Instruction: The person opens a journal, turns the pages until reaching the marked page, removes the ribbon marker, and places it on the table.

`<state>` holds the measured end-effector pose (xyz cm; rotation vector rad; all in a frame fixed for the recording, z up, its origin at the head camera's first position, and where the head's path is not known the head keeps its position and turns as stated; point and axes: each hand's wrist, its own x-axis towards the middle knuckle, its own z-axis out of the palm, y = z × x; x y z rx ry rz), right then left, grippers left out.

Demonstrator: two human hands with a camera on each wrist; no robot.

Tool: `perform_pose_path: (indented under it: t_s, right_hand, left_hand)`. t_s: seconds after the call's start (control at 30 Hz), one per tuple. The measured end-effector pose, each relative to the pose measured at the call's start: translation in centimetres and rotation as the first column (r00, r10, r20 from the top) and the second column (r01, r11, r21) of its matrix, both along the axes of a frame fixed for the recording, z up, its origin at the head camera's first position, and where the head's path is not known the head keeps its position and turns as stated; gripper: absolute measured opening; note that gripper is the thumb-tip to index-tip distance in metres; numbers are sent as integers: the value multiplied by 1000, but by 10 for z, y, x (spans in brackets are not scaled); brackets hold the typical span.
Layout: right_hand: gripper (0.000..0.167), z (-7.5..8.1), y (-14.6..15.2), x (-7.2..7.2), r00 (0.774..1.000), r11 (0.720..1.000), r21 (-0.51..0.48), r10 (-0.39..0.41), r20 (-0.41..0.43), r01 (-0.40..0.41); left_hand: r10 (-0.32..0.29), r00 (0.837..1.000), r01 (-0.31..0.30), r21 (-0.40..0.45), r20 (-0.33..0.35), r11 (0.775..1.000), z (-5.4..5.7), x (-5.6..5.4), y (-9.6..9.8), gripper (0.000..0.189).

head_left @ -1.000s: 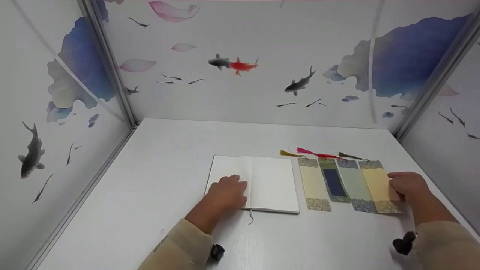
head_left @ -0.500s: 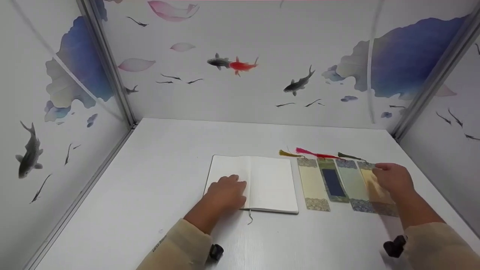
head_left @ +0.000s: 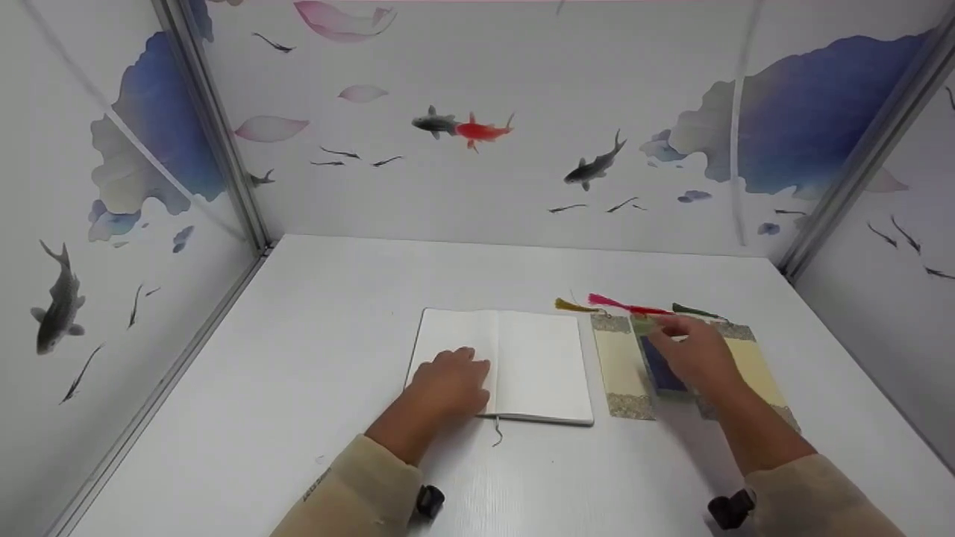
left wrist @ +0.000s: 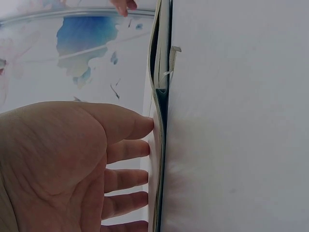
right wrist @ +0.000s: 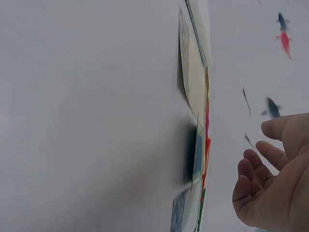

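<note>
An open notebook (head_left: 543,365) with blank pages lies mid-table, a ribbon (head_left: 498,432) hanging from its lower edge. My left hand (head_left: 450,382) rests on the left page with its fingers extended; the left wrist view shows the fingertips against the page (left wrist: 152,159). Right of the notebook lie tasselled bookmarks in a row: a cream one (head_left: 621,362), a dark blue and green one (head_left: 660,364), a pale green one mostly hidden, and a yellow one (head_left: 757,365). Over the blue bookmark's top hovers my right hand (head_left: 697,354), thumb and index finger apart, holding nothing in the right wrist view.
Gold (head_left: 574,304), pink (head_left: 606,300), red (head_left: 653,309) and dark green (head_left: 694,309) tassels stretch left from the bookmarks' tops. White panels (head_left: 477,201) painted with fish and leaves enclose the table at the back and sides. Each sleeve cuff carries a small black device (head_left: 430,501).
My right hand has moved left from the yellow bookmark, across the pale green one, to the blue bookmark. The left hand keeps its place on the page.
</note>
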<state>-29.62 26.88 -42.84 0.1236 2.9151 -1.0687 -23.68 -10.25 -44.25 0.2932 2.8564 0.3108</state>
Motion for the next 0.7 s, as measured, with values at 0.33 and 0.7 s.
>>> perform_pose_path:
  t_s: [0.33, 0.7]
  right_hand:
    - [58, -1, -74, 21, 980, 980, 42, 194, -41, -192]
    - [59, -11, -115, 35, 935, 917, 180, 352, 49, -355]
  left_hand:
    - [-6, 1000, 6, -3, -13, 1000, 1, 0, -2, 56]
    - [2, 1000, -2, -9, -7, 1000, -3, -2, -1, 57]
